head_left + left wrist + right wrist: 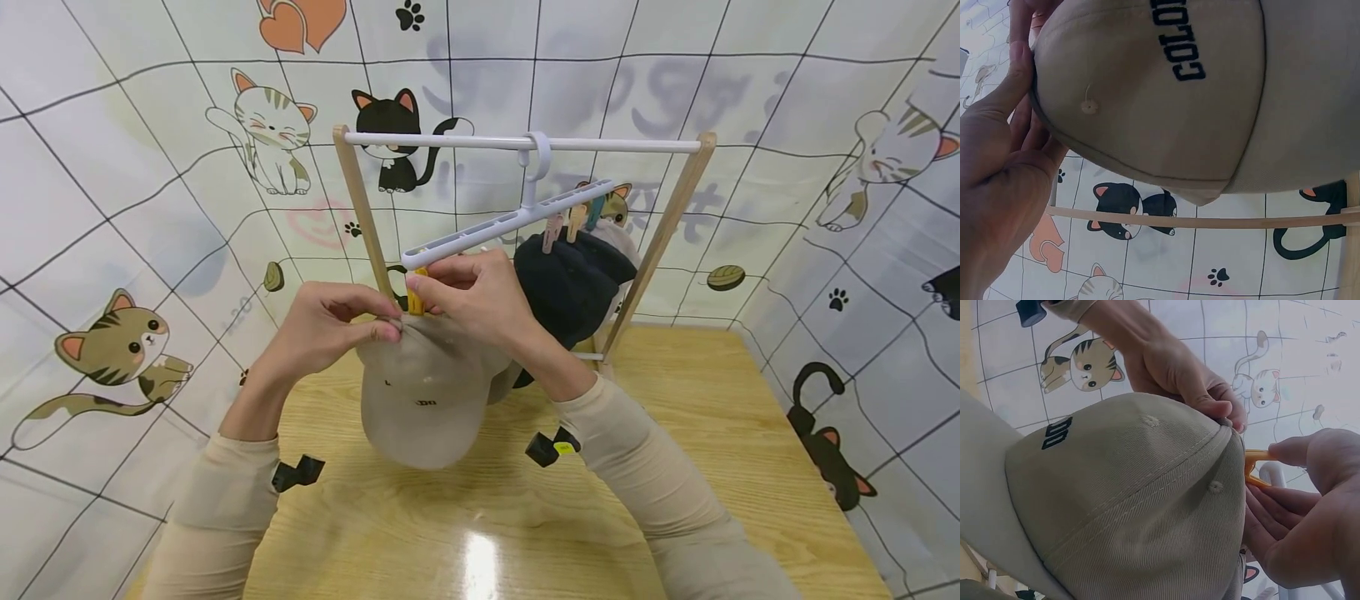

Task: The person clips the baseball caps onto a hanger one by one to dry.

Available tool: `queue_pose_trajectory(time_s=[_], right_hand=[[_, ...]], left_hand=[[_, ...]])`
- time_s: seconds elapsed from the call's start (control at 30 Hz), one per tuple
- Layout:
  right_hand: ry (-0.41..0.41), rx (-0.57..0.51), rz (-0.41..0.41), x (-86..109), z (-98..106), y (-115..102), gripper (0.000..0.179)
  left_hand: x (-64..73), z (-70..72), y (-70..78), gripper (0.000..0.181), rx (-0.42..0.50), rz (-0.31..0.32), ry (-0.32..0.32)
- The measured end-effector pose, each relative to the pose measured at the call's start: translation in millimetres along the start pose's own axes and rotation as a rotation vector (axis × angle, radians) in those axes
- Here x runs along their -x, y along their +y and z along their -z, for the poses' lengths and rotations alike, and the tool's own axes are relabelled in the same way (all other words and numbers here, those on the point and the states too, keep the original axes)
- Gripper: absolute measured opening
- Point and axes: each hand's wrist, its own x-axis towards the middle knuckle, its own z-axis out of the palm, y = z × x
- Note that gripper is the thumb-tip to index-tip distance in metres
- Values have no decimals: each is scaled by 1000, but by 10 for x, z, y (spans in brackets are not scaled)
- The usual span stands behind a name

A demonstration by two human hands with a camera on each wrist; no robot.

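A beige baseball cap [423, 417] with dark lettering hangs brim down under the left end of a white clip hanger [495, 225]. With thumb and fingertips my left hand [322, 329] pinches the fabric at the cap's crown. My right hand [483, 296] squeezes a yellow clothespin [416, 293] just above that fold, below the hanger's end. In the right wrist view the clothespin [1255, 466] touches or nearly touches the gathered fabric; whether it bites on it is hard to tell. The left wrist view shows the cap [1122, 94] close up, hiding the clothespin.
The hanger hooks over the white bar [450, 142] of a wooden rack [663, 233]. A dark navy cap [566, 283] hangs from its right half, below pink [552, 233], tan [576, 223] and teal clothespins [595, 212], with a pale item behind. A wooden table [675, 400] lies underneath.
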Motion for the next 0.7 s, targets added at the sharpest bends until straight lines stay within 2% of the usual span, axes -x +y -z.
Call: queue_pose_trajectory(time_s=[0.2,0.5,0.7], right_hand=[[6,-5,18,0,-9,4,22],[21,-67,32,-17,-30,16,21],[30,-97,41,-19,-40,-2,22]], left_hand=[[8,10,-37,15,9,6,31],[47,17,-58,16,64,-12,-31],[51,16,-89,16,46,-5,-56]])
